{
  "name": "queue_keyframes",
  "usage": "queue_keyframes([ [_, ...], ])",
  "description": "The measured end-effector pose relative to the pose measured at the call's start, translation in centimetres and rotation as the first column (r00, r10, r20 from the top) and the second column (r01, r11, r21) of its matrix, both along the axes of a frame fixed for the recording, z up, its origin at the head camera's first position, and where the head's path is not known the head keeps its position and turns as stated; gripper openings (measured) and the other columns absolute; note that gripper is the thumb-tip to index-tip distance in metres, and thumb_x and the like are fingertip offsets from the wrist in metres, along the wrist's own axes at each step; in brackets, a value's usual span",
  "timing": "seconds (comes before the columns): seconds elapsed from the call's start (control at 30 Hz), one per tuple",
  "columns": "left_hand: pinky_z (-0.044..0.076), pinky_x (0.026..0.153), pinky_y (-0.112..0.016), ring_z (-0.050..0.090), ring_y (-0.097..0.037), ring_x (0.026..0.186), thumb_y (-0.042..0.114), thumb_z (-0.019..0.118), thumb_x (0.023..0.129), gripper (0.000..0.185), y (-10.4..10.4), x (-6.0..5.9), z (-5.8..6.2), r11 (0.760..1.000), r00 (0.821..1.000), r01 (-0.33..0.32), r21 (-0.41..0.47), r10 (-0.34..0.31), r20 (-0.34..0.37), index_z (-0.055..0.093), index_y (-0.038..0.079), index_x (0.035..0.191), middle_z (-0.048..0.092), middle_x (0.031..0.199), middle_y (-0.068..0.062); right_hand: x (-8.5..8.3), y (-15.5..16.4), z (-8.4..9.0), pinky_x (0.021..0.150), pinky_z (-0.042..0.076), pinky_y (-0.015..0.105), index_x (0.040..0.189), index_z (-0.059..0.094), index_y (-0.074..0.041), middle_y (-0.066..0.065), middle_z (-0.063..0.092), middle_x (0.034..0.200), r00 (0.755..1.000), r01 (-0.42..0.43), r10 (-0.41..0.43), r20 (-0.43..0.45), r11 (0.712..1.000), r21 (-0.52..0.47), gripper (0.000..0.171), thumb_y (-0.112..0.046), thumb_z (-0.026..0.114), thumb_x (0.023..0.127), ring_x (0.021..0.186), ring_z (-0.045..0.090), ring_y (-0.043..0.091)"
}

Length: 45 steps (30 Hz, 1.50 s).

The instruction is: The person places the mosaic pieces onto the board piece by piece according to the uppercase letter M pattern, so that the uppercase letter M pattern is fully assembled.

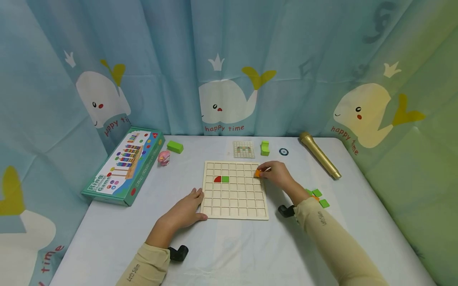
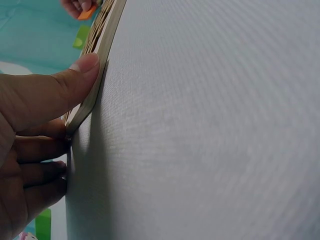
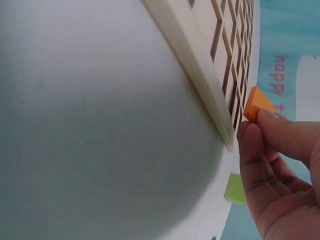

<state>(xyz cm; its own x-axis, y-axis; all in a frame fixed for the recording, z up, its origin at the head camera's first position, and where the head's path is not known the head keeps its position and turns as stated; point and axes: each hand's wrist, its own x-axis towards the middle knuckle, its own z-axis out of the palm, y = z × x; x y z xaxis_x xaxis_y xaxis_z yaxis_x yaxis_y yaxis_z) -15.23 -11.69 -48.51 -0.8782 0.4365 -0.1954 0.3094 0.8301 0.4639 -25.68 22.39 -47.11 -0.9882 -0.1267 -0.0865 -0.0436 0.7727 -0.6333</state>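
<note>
Head view first: the wooden grid board (image 1: 234, 190) lies flat in the middle of the white table (image 1: 229, 254), with bare cloth on all four sides of it. The left hand (image 1: 184, 212) rests with straight, relaxed fingers against the board's left edge near the front corner, holding nothing. The right hand (image 1: 277, 174) pinches an orange piece (image 1: 257, 173) over the board's right edge, near the back corner. A red piece (image 1: 217, 179) and a green piece (image 1: 225, 179) sit side by side in cells left of centre; the other cells look bare. Loose green tiles (image 1: 318, 196) lie near the right sleeve, well apart from the board. Left wrist view: the thumb (image 2: 75, 82) presses on the board's rim (image 2: 97, 65), the fingers lying flat on the cloth below it. Right wrist view: fingertips (image 3: 255, 132) grip the orange piece (image 3: 256, 102) just above the board's edge (image 3: 200, 80), its corner clear of the wood.
</note>
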Motion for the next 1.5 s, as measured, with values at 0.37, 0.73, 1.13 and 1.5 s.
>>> queue_keyframes([
  [0.37,0.027,0.118,-0.047,0.023,-0.035,0.15,0.035,0.078,0.088,0.084,0.0,0.0,0.0,1.0,1.0,-0.001,-0.006,0.001,0.004,0.039,-0.006,0.151,0.032,0.16,-0.017,-0.2,-1.9,-0.1,0.083,0.055,0.04,0.109,0.078,-0.006,0.011,0.072,0.109,0.999,-0.037,0.037,-0.01,0.999,-0.002,0.017,-0.009,0.074,0.092,0.098,0.066,0.028],
  [0.73,0.028,0.118,-0.047,0.023,-0.035,0.15,0.036,0.078,0.088,0.085,0.0,0.0,0.0,1.0,1.0,0.001,-0.007,-0.001,0.007,0.039,-0.006,0.151,0.032,0.16,-0.018,-0.4,-3.4,-0.3,0.083,0.056,0.038,0.108,0.077,-0.007,0.009,0.071,0.109,0.996,-0.087,0.087,0.002,0.995,-0.038,0.016,-0.009,0.073,0.093,0.098,0.065,0.027],
  [1.13,0.028,0.118,-0.048,0.023,-0.035,0.15,0.035,0.078,0.088,0.084,0.0,-0.1,-0.1,1.0,1.0,-0.002,-0.009,0.002,0.003,0.04,-0.006,0.15,0.032,0.16,-0.017,-0.6,-5.4,-0.2,0.083,0.055,0.038,0.105,0.078,-0.007,0.008,0.072,0.102,0.989,-0.145,0.145,-0.028,0.989,-0.018,0.015,-0.007,0.075,0.091,0.094,0.066,0.024],
  [1.5,0.028,0.118,-0.047,0.024,-0.035,0.15,0.035,0.078,0.088,0.084,0.0,-0.1,-0.2,1.0,1.0,0.0,-0.019,0.0,-0.001,0.04,-0.006,0.15,0.033,0.16,-0.017,-0.7,-6.7,-0.6,0.084,0.054,0.037,0.104,0.079,-0.008,0.004,0.072,0.099,0.982,-0.19,0.189,-0.025,0.982,-0.026,0.014,-0.007,0.075,0.091,0.093,0.066,0.022],
])
